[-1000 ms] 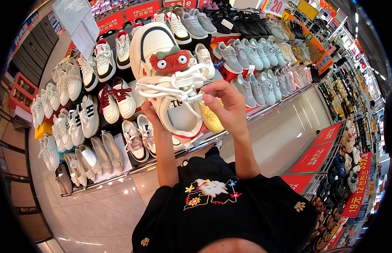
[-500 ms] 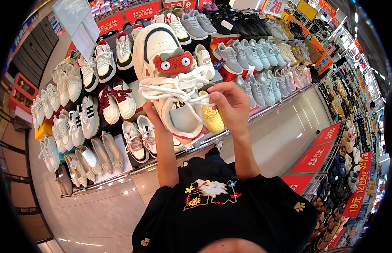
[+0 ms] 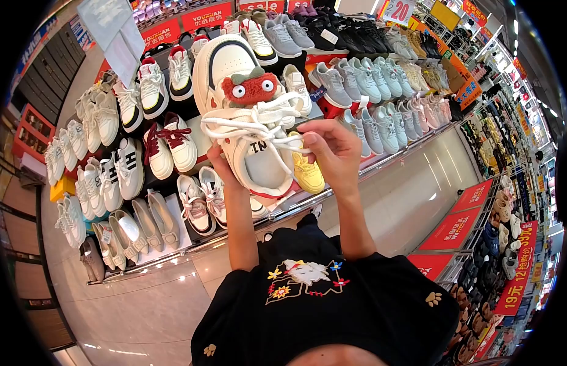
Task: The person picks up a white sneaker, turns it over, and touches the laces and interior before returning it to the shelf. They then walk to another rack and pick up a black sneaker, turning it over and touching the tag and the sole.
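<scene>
On the left, the left hand [image 3: 227, 173] clasps the white shoe [image 3: 227, 68], held up mid-scene; its white lace [image 3: 288, 144] stretches right, past the yellow shoe [image 3: 309, 175], and there's the right hand [image 3: 336, 150], pinching it, farther right than a second ago, apparently drawing the strand out!

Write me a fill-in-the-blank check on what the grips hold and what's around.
1. The left grip holds a cream-coloured ____.
2. Its white lace is pinched by the ____ grip.
3. The fuzzy red decoration on it has two round ____.
4. The pale sign at the top edge shows the large number ____.
Missing words: shoe; right; eyes; 20.
</scene>
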Demonstrator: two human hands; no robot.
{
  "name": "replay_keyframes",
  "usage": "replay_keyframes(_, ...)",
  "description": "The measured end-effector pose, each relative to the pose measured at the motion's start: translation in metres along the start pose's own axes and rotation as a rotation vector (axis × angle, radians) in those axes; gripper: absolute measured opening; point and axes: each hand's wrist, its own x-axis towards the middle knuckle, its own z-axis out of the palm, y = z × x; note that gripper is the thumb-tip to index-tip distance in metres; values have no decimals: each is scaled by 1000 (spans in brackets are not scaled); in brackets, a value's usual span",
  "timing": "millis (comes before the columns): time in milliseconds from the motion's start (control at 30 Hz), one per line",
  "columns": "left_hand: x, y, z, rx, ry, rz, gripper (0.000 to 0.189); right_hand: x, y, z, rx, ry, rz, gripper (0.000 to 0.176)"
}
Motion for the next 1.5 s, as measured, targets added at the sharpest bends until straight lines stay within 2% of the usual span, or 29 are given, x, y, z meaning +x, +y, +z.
replay_keyframes(200, 2, -1, -8, -3, -51, 7, 61, 4, 7, -1, 14, -63, 0, 14)
replay_keyframes(267, -1, 2, -2, -15, -75, 11, 61, 5, 8, -1, 100, -44, -18, 17)
replay_keyframes(333, -5, 5, 11, 146, 19, 11, 63, 7, 7, 0, 108, -13, -4, 20)
replay_keyframes(433, -6, 2, 11, 113, -17, 14, 66, 9, 12, -2, 78, 34, -21, 25)
replay_keyframes(500, -7, 3, 5, 104, -65, -24, 72, 11, 14, -3, 41, 51, -48, 27)
replay_keyframes(567, -8, -1, -4, 171, -141, 21, 86, 13, 13, -4, -32, 126, -78, 27)
replay_keyframes(600, -7, -4, -7, 156, -44, -16, 96, 12, 10, -4, -45, 152, -71, 25)
replay_keyframes(633, -7, -7, -11, 157, -42, -17, 96, 12, 10, -6, -45, 151, -70, 25)
replay_keyframes(700, -8, -12, -8, 247, -80, 134, 95, 13, 12, -10, 33, 267, 31, 26)
replay_keyframes(867, -5, -10, -6, 527, -16, 211, 97, 17, 13, -7, -70, 288, -29, 33)
replay_keyframes(933, -8, -9, -4, 567, 50, 195, 92, 17, 19, -7, -21, 146, 31, 42)
replay_keyframes(967, -8, -10, -3, 568, 50, 194, 92, 16, 22, -5, -21, 147, 31, 42)
replay_keyframes(1067, -5, -12, -5, 504, 79, 231, 90, 16, 36, -2, 55, 21, 102, 66)
replay_keyframes(1167, -3, -11, -3, 520, 36, 262, 94, 16, 39, 0, -2, -36, 82, 73)
replay_keyframes(1233, -3, -7, 8, 680, 100, 193, 103, 16, 35, 3, 54, -49, 97, 76)
replay_keyframes(1333, -3, -10, 6, 553, 15, 234, 106, 17, 30, 6, 119, -95, 94, 82)
replay_keyframes(1500, -6, -12, 13, 533, -4, 257, 108, 15, 24, 8, 156, -121, 101, 86)
